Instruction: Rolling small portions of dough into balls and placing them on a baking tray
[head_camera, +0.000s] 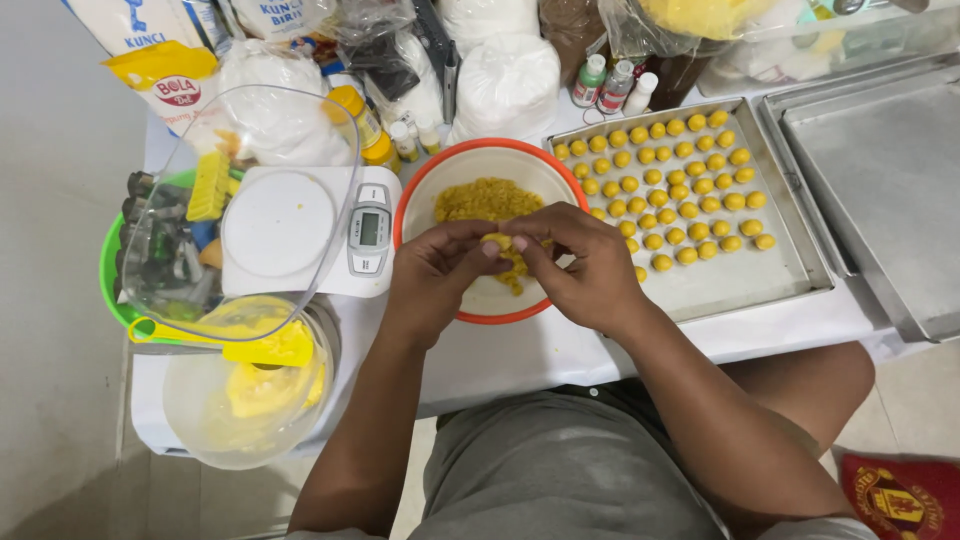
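Nearest, at 6 o'clock: the person's lap in grey cloth (560, 470), both forearms rising from it toward the table.

Left hand (435, 275) and right hand (585, 265), meeting at centre frame over the near half of a bowl; fingers curled inward, thumbs and fingertips pinched together on a small lump of yellow crumbly dough (500, 243), which shows only as a pale sliver between the fingertips. A few loose crumbs of the same dough lie just under the hands at 6 o'clock of the bowl.

Round white bowl with an orange rim (470, 152), on the white-covered table (520, 350); a heap of coarse, grainy yellow dough (487, 200) sits in its far half, at 12 o'clock from the hands.

At 9 o'clock: white digital kitchen scale (300, 230), partly behind a tilted clear plastic bowl (240, 120). At 8 o'clock: clear tub of soft yellow fat (250, 395) with a yellow plastic scoop (265, 350) across it. Beyond, a green basin (110, 270) holding metal cutters.

At 3 o'clock: rectangular metal baking tray (740, 275) with rows of small yellow dough balls (670, 180) filling its far left part. Past it, an empty metal tray (880, 190).

At 12 o'clock, farthest: white bags of powder (505, 85) and small bottles (615, 85)
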